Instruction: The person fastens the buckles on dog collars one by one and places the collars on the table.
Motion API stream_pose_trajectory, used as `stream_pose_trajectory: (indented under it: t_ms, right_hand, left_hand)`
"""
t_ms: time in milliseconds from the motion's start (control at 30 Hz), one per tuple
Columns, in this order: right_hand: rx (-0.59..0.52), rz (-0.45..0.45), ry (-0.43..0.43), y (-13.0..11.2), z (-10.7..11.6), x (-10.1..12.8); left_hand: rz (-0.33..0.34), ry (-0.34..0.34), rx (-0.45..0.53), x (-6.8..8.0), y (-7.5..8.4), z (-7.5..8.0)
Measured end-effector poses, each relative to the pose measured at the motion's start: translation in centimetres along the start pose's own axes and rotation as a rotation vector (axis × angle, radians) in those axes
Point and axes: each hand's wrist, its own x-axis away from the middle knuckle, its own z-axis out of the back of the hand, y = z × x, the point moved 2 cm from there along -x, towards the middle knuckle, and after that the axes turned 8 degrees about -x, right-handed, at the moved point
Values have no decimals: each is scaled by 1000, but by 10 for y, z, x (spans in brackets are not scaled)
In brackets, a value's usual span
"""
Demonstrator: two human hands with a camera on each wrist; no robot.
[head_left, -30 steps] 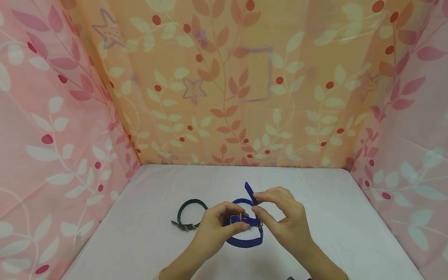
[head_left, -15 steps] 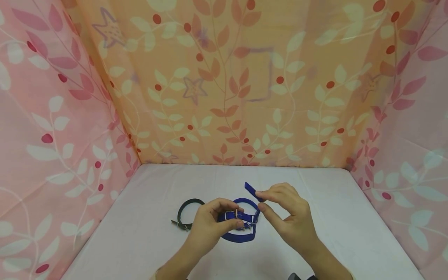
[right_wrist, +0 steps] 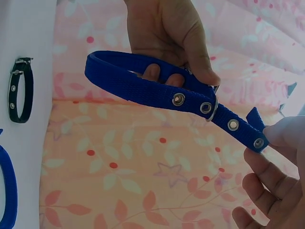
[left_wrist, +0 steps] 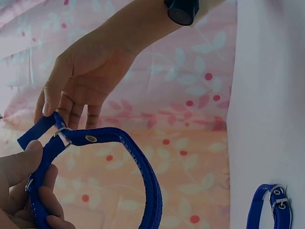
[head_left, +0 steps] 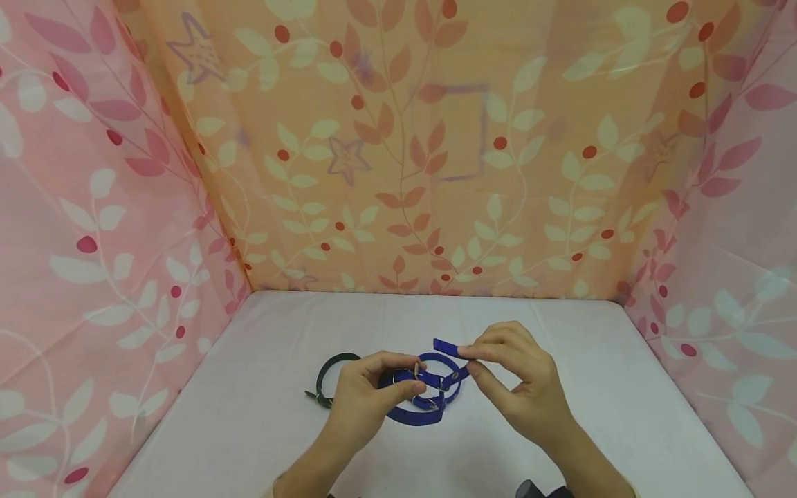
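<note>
Both hands hold a blue webbing collar [head_left: 436,379] above the white tabletop [head_left: 261,415]. My left hand [head_left: 416,375] pinches the strap just beside the metal buckle [right_wrist: 212,102], thumb on top and fingers underneath. My right hand [head_left: 468,360] pinches the eyeleted strap tail [right_wrist: 238,128], which passes through the buckle and points left at its tip [head_left: 443,344]. The collar's loop [left_wrist: 143,176] hangs free below the hands. In the left wrist view the left hand [left_wrist: 35,181] is at the lower left; in the right wrist view the right hand [right_wrist: 269,145] is at the lower right.
A dark buckled collar [head_left: 330,377] lies on the table left of my left hand. A second blue collar [left_wrist: 269,205] lies flat on the tabletop beneath the hands. Leaf-patterned cloth walls [head_left: 398,173] close in the back and both sides.
The strap tail, which stood upright, now lies nearly level, pulled further through the buckle by my right hand. Both hands and the collar have shifted slightly left and away from me.
</note>
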Motion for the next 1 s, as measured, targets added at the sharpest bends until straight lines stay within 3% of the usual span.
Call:
stream_pose_trajectory:
  t_ms: [467,833,1000]
  right_hand:
    - [-26,82,-117,1,2,-2]
    - [-1,82,-196,5,2,1]
    - [-1,76,-217,6,0,4]
  left_hand:
    - [-32,29,31,1,3,4]
    - [-123,42,-75,3,3,5]
    - [-115,37,-104,3,4,4]
